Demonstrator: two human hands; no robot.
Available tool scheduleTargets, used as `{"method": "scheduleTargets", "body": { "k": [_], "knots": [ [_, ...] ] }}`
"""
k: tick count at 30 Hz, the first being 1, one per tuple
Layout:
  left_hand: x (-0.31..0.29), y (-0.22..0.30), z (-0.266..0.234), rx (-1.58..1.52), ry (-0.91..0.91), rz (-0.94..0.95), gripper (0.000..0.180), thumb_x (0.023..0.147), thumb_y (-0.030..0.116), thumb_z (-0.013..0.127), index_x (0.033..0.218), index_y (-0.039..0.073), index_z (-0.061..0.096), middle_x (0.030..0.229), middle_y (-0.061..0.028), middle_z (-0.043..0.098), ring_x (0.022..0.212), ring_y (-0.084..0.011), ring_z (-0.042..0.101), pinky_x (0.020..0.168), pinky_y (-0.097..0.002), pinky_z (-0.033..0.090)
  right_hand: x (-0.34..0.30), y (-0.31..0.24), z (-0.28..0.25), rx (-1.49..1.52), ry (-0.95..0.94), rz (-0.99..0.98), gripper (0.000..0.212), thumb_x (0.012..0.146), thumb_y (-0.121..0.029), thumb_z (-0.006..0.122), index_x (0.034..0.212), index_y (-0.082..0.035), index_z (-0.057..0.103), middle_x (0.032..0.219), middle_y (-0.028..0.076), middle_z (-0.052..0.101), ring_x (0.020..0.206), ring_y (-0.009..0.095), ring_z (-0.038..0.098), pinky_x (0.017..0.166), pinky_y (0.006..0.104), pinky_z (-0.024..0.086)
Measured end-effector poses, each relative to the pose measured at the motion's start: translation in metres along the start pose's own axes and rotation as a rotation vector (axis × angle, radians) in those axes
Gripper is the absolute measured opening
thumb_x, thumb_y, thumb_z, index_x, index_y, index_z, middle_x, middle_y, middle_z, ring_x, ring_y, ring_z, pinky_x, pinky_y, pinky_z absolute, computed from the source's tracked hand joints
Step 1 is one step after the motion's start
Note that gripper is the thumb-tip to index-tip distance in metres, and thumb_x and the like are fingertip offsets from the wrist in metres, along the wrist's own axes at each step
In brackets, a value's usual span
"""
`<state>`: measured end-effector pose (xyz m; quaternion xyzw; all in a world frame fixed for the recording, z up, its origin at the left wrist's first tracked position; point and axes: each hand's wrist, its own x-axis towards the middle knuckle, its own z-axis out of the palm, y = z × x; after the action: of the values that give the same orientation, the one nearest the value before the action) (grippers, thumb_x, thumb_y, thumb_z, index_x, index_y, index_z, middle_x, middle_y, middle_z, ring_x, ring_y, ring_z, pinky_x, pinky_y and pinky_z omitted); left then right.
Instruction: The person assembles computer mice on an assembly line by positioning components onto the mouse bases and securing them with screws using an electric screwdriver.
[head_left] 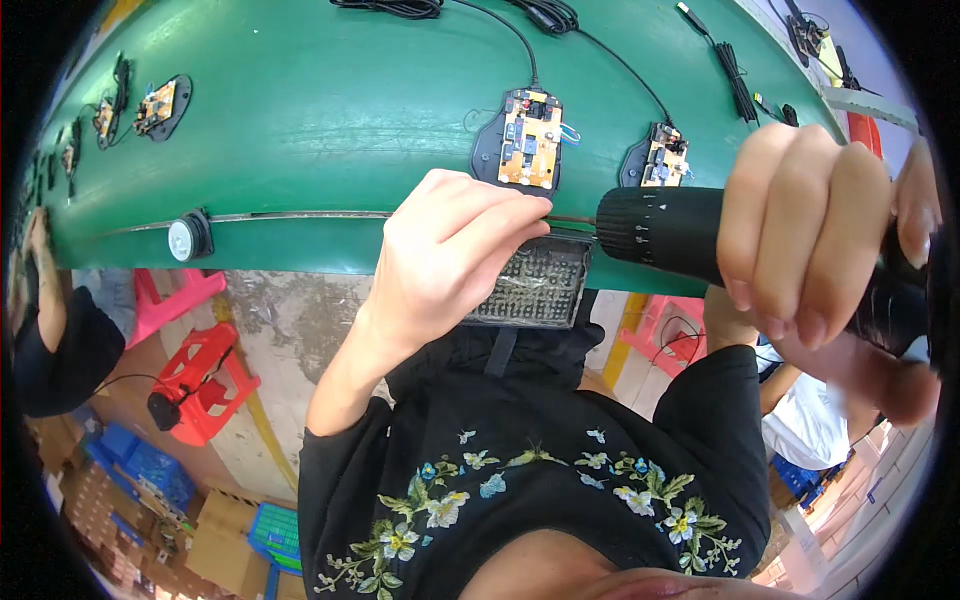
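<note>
My right hand [805, 225] is wrapped round a black electric screwdriver [660, 228], held level with its thin bit pointing left. The fingertips of my left hand [455, 245] are pinched together at the bit's tip; whatever they hold is too small or hidden. Just below them, a dark tray [540, 285] with a grid of small holes sits at the table's near edge, partly covered by my left hand. Beyond my hands lies an opened computer mouse base [530, 140] with an orange circuit board and a black cable. A second mouse base [660, 155] rests to its right, partly behind the screwdriver.
The green work table [330, 110] carries more mouse bases [160, 108] at the left and coiled black cables [735, 85] at the far right. A round gauge-like disc [187, 238] sits on the near edge. Co-workers sit at both sides, near red stools [205, 385].
</note>
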<state>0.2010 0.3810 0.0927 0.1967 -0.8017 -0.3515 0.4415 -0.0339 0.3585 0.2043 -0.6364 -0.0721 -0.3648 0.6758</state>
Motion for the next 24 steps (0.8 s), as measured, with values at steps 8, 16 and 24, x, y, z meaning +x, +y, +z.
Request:
{"method": "scheduleTargets", "body": {
  "k": [8,16,24],
  "knots": [
    [-0.001,-0.001,-0.003,0.014,-0.034,0.033,0.028,0.068,-0.002,0.085,0.094,0.001,0.075,0.086,-0.0097,0.074,0.078,-0.0262,0.071,0.072,-0.0364,0.054,-0.007,-0.001,0.005,0.013,-0.003,0.080,0.033,0.097,-0.026,0.069,0.078,0.001,0.069,0.071,0.009,0.067,0.055,0.025,0.063,0.050,0.0344,0.046],
    [-0.003,0.000,-0.005,0.004,-0.053,0.038,0.028,0.067,-0.003,0.084,0.093,0.000,0.074,0.086,-0.0101,0.073,0.078,-0.0267,0.071,0.072,-0.0368,0.054,-0.005,-0.003,0.016,-0.123,0.090,0.042,0.040,0.094,-0.039,0.067,0.096,0.000,0.062,0.074,0.006,0.061,0.057,0.020,0.057,0.054,0.0332,0.043],
    [-0.007,0.000,-0.007,0.051,-0.088,0.047,0.033,0.064,-0.001,0.086,0.095,0.001,0.073,0.090,-0.0090,0.073,0.081,-0.0278,0.070,0.074,-0.0369,0.054,-0.006,-0.005,0.021,-0.243,0.205,0.015,0.057,0.091,-0.052,0.065,0.114,0.000,0.056,0.077,0.004,0.056,0.059,0.016,0.051,0.059,0.0321,0.041]
  ]
}}
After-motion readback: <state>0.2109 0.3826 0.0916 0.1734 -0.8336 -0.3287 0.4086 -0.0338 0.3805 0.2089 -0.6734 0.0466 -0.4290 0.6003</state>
